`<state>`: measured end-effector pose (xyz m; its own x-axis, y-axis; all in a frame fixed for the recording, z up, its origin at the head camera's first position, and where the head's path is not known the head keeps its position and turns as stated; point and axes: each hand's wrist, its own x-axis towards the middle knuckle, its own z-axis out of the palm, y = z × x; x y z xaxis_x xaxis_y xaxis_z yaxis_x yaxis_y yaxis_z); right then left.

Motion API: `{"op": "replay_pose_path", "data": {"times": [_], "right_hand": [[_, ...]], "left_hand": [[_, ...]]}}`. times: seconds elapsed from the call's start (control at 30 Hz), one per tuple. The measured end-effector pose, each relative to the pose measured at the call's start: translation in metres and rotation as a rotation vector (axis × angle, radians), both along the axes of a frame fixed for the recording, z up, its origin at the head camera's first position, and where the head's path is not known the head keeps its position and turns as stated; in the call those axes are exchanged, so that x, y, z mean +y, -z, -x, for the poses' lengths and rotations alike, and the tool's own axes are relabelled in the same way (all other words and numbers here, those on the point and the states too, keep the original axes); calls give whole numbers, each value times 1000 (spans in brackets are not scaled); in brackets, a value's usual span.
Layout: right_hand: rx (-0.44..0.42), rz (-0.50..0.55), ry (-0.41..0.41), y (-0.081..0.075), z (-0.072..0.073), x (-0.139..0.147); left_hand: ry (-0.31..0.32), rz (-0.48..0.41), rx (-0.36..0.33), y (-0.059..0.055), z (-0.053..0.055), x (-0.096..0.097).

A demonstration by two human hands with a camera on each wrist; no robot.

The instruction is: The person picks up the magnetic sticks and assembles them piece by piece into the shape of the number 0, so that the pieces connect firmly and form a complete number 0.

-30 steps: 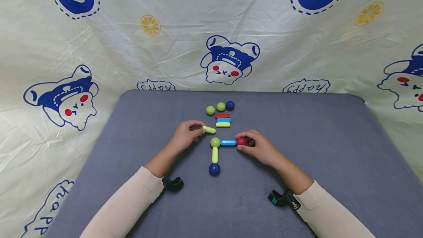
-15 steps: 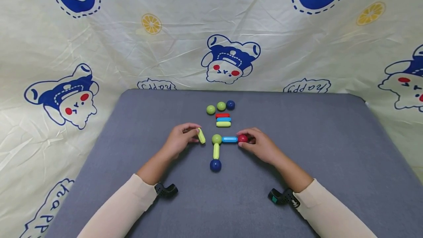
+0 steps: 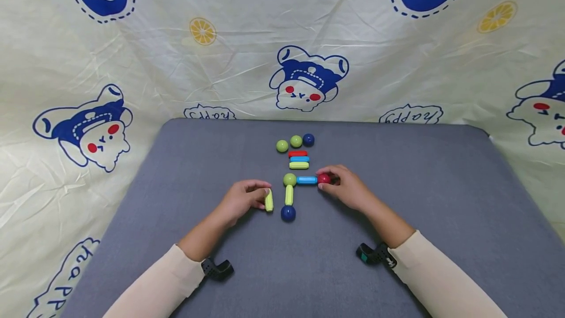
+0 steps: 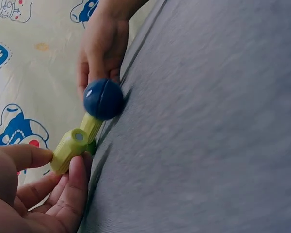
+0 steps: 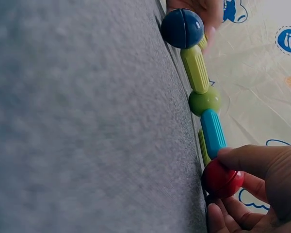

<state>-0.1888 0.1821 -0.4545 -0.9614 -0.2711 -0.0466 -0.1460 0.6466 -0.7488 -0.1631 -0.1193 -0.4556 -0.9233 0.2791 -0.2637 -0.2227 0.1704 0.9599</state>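
Note:
My left hand [image 3: 242, 201] pinches a yellow-green magnetic rod [image 3: 269, 200] by its far end, just left of a joined L shape. In the left wrist view the rod [image 4: 69, 150] shows a small metal disc in its end. The L has a green ball [image 3: 290, 179] at its corner, a blue rod [image 3: 306, 180] running right to a red ball [image 3: 324, 178], and a yellow-green rod [image 3: 289, 195] running towards me to a dark blue ball [image 3: 288, 213]. With thumb and fingers, my right hand [image 3: 346, 188] grips the red ball [image 5: 223, 178].
Behind the L lie a red rod [image 3: 297, 153], a blue rod [image 3: 299, 159] and a yellow-green rod [image 3: 299, 165], stacked side by side. Further back sit two green balls [image 3: 282, 146] and a dark blue ball [image 3: 308, 140]. A printed curtain [image 3: 238, 77] hangs behind the grey table [image 3: 397, 161].
My left hand has drawn its rod left and nearer, turning it from crosswise to lengthwise. The L has shifted slightly away from me, with my right hand still on the red ball.

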Motion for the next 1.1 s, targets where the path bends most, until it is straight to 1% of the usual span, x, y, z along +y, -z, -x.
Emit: {"op": "replay_pose_path", "data": {"times": [0.17,0.3,0.4,0.6,0.67,0.8,0.97,1.1], "right_hand": [[2,-5,0,-1,4,0],[11,-4,3,-2,4,-1],[21,-5,2,-2,5,-2],[12,5,-2,0,6,-1],[11,7,0,0,6,-1],[18,1,2,2,6,-1],[24,0,5,3,6,-1],[20,-4,8,2,5,-2]], "left_hand": [[64,3,-15,1,-12,3],[120,26,-28,-1,-23,9],[149,35,-44,-3,-30,12],[195,15,-84,-4,-38,18],[197,10,-92,-3,-39,20],[179,10,-88,-1,-38,24],[152,13,-64,0,-38,31],[131,27,-44,0,-39,33]]}}
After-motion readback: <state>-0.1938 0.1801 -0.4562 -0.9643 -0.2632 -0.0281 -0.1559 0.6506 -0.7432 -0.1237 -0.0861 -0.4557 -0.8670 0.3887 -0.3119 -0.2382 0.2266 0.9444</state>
